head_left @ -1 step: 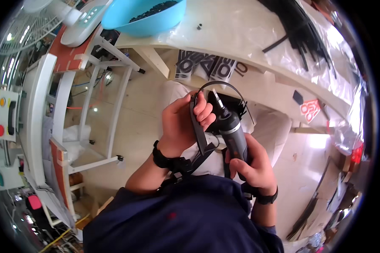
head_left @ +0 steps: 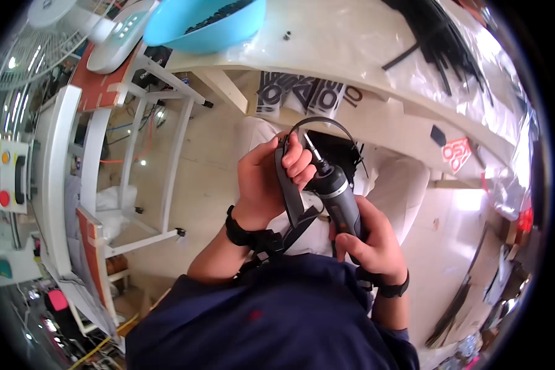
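Over my lap, my left hand [head_left: 268, 169] is closed around a flat black strap [head_left: 288, 194]. Its thin upper part arches over to the right, and its wider lower part hangs below my fingers. My right hand [head_left: 376, 243] grips a dark grey power screwdriver [head_left: 341, 202] with a light ring near its nose. The screwdriver tilts up and to the left, and its metal bit [head_left: 312, 148] ends close to the left fingers. Whether the bit touches the strap, I cannot tell. My fingers partly hide the strap.
Ahead stands a plastic-covered table [head_left: 345, 46] with a blue bowl [head_left: 197, 43] of small black pieces, two tiny dark parts [head_left: 287, 36] and a bundle of black strips [head_left: 435, 46]. Printed bags [head_left: 299, 92] sit beneath its front edge. A white frame [head_left: 176, 166] and a fan [head_left: 55, 37] are left.
The screwdriver's bit has shifted slightly left and down, closer to the left fingers. Both hands keep their grips, and the whole view has turned a little.
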Motion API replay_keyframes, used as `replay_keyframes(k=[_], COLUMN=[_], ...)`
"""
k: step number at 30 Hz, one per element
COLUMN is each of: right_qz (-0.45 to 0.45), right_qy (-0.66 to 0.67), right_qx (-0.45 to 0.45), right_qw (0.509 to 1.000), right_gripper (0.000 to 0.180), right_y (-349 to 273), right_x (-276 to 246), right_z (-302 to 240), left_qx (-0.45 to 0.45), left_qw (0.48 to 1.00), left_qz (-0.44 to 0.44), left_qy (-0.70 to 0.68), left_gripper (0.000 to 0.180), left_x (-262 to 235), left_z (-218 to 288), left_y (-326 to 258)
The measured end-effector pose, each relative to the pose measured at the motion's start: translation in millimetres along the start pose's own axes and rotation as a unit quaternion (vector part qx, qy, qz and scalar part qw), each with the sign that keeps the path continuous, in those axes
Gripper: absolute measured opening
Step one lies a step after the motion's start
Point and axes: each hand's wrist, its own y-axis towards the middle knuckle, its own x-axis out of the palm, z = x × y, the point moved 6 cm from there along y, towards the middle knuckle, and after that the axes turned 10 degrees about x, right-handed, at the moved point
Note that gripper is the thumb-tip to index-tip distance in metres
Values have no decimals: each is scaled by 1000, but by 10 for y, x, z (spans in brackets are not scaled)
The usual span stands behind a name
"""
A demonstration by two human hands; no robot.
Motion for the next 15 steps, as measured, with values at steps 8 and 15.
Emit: replay_keyframes(k=[8, 15], right_qz=[-14, -9], right_qy=[-58, -76], right_qx=[30, 48], right_qw=[998, 996], right_gripper=[47, 47], right_y=[-17, 5], right_x=[-21, -2], right_z=[213, 243], left_qx=[-19, -32], left_qw=[999, 998], left_qz=[-33, -44], left_qy=[-21, 21], left_gripper=[27, 28], left_x=[-11, -60], left_z=[-47, -20], left_y=[-48, -65])
